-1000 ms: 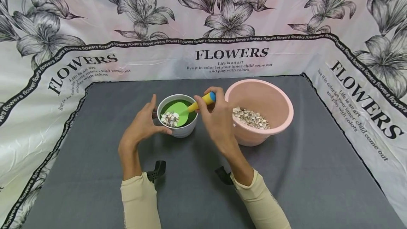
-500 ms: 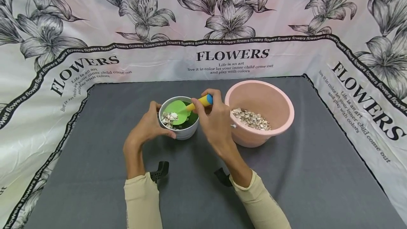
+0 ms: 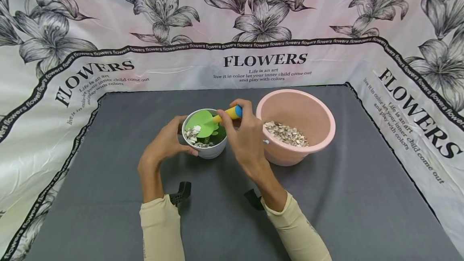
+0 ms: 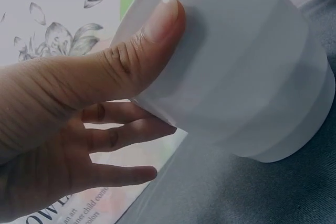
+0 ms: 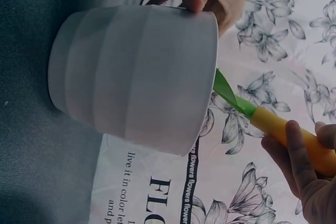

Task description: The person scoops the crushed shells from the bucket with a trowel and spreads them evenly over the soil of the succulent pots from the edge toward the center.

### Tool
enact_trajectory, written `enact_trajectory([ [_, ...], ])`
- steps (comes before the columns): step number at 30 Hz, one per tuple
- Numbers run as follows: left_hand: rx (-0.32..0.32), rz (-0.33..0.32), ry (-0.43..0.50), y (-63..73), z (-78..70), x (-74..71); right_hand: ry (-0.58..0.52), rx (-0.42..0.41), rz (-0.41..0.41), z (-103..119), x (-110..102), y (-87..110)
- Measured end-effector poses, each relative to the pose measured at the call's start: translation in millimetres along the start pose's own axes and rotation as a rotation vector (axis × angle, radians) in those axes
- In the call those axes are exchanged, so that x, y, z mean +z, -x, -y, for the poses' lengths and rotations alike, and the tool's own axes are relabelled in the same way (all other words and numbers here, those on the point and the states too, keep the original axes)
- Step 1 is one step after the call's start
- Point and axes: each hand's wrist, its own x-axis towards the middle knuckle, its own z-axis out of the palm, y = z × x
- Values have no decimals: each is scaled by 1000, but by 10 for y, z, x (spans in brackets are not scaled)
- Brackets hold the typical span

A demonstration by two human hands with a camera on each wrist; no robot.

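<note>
Thumb of the left hand presses the near side of the white pot, with spread fingers behind, holding it. Fingers of the right hand are curled around the yellow handle of the green shovel; beyond their tips its blade dips inside the pot's rim, beside pale chips. Just beside the right knuckles stands a pink tub.

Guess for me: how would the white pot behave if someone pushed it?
The pot might tip if pushed high up, since it narrows toward the bottom. It looks smooth, so could be slightly slippery. It seems stiff: no dent shows where the left hand holds it.
</note>
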Motion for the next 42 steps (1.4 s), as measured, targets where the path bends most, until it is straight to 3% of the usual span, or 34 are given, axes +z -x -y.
enact_trajectory([
  [7,-55,-12,6,-21,-50,16,-6,-43,-7,9,11,-27],
  [18,-52,-1,21,-57,-40,11,-12,-103,-23,-22,0,-71],
  [25,48,4,68,-48,12,46,-21,-109,-20,-37,-15,-38],
  [33,-64,23,28,50,29,-4,-119,-133,-97,-3,-62,-80],
  [37,-75,41,59,30,21,32,-138,-99,-131,-14,-192,-107],
  [42,-87,66,93,25,-13,58,-171,3,-189,1,-394,-158],
])
